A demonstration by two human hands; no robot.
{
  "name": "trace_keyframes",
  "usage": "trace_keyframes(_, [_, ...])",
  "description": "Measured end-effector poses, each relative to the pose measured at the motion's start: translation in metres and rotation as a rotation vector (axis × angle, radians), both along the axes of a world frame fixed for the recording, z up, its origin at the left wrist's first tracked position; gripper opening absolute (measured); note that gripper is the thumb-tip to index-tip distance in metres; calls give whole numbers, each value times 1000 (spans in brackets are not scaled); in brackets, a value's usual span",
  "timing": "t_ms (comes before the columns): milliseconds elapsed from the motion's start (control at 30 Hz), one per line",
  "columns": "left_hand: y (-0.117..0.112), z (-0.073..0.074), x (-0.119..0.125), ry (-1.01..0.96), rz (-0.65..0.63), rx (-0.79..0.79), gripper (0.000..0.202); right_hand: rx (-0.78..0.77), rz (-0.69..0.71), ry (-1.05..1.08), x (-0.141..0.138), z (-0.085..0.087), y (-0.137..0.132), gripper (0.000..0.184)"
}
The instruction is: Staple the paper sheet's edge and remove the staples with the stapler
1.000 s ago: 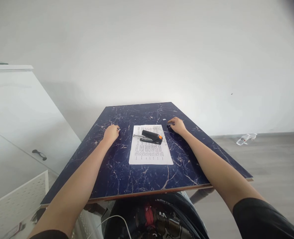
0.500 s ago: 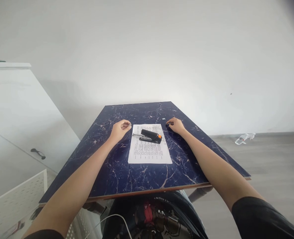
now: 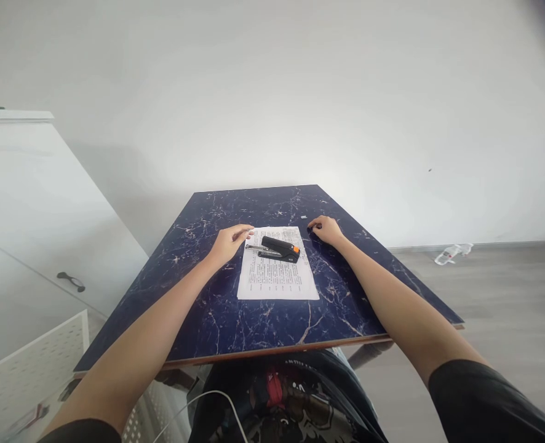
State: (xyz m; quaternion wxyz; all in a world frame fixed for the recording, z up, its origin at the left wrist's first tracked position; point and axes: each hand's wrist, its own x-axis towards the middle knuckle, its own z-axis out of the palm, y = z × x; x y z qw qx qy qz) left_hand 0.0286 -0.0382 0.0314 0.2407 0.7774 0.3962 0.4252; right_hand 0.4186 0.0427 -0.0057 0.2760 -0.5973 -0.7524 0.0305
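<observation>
A black stapler (image 3: 279, 249) with an orange part lies on a printed sheet of paper (image 3: 277, 286), its metal staple tray sticking out to the left. My left hand (image 3: 230, 240) is at the paper's upper left corner, close to the end of that tray. Its thumb and fingers are drawn together; anything between the fingertips is too small to make out. To the right of the paper, my right hand (image 3: 326, 231) rests on the table with its fingers curled under. Whatever those fingers may hold is hidden in dark shadow.
The dark blue marbled table (image 3: 272, 329) reaches to the white wall. A small pale piece (image 3: 304, 217) lies beyond my right hand. On the left stands a white cabinet (image 3: 37, 203), with a white perforated panel (image 3: 42, 354) below. A clear plastic item (image 3: 452, 253) is on the floor at right.
My left hand has moved right, from beside the paper to over its upper left corner, near the staple tray. My right hand and the stapler have stayed in place.
</observation>
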Motion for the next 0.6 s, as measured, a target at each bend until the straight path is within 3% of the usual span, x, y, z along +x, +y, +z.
trace_keyframes(267, [-3, 5, 4, 481, -29, 151, 25, 0, 6, -6, 0, 0, 1, 33])
trace_keyframes(600, [10, -13, 8, 641, -44, 156, 27, -3, 4, -13, 3, -3, 4, 35])
